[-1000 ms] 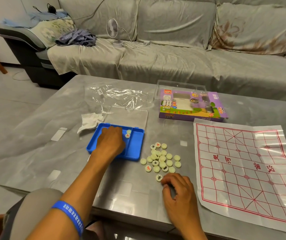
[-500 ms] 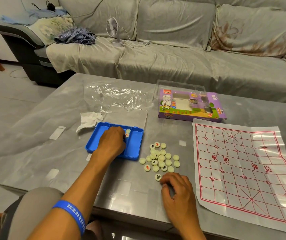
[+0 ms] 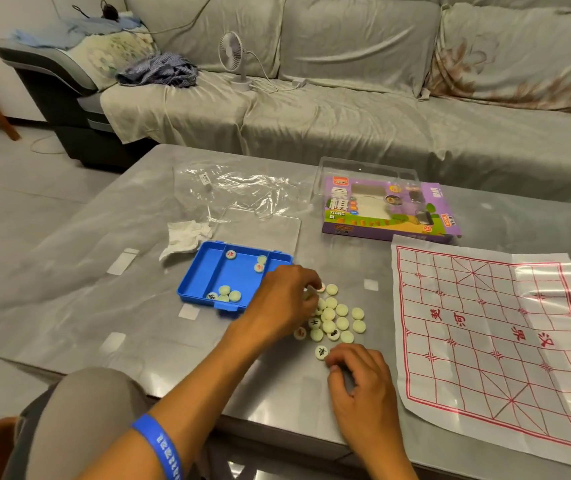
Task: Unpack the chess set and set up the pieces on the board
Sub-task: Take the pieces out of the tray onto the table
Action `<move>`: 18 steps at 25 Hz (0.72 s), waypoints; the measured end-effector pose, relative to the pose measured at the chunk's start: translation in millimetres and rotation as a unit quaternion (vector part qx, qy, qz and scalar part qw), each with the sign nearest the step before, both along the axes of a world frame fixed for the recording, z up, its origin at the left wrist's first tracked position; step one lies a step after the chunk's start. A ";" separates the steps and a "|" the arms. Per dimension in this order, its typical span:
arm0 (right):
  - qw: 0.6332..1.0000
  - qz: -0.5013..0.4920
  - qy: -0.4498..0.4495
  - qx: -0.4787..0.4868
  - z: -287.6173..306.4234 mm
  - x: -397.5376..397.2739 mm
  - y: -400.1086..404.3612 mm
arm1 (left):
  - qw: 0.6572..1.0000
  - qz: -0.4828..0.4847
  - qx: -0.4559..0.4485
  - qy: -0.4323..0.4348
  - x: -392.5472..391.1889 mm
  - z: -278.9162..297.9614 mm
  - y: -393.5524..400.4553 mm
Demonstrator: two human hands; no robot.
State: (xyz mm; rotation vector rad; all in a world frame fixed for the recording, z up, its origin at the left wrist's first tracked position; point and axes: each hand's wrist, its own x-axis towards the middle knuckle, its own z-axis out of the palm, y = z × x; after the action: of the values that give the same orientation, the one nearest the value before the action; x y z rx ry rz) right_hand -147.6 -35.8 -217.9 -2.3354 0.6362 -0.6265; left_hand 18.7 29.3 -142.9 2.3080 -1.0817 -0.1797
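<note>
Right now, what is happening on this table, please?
A person is unpacking a xiangqi set. The left hand reaches over the pile of round pieces on the table beside the blue tray, fingers pinched as if around a piece, though I cannot tell. The right hand rests curled near a black-marked piece. A few pieces lie in the tray. The paper board lies unfolded on the right with no pieces on it; the purple box sits behind.

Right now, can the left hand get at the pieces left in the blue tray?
Probably yes. The left hand hovers just right of the blue tray, which is open-topped, and nothing covers the pieces inside.
</note>
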 end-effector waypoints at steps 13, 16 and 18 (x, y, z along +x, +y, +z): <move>1.000 0.004 0.006 0.013 -2.1 -0.4 0.9 | 0.985 0.122 0.123 0.002 73.9 -20.8 27.4; 1.000 -0.001 0.002 0.015 -4.5 -0.4 0.0 | 0.981 0.171 0.092 -0.027 76.2 -22.5 27.4; 1.000 0.000 0.001 0.016 -5.0 -0.5 -0.2 | 0.978 0.185 0.090 -0.033 73.8 -21.5 26.3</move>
State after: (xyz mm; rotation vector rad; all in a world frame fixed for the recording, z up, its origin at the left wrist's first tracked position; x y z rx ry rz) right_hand -148.1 -36.0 -222.9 -2.3065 0.6413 -0.6102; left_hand 92.6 55.6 -164.5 2.6468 -0.6683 -0.0549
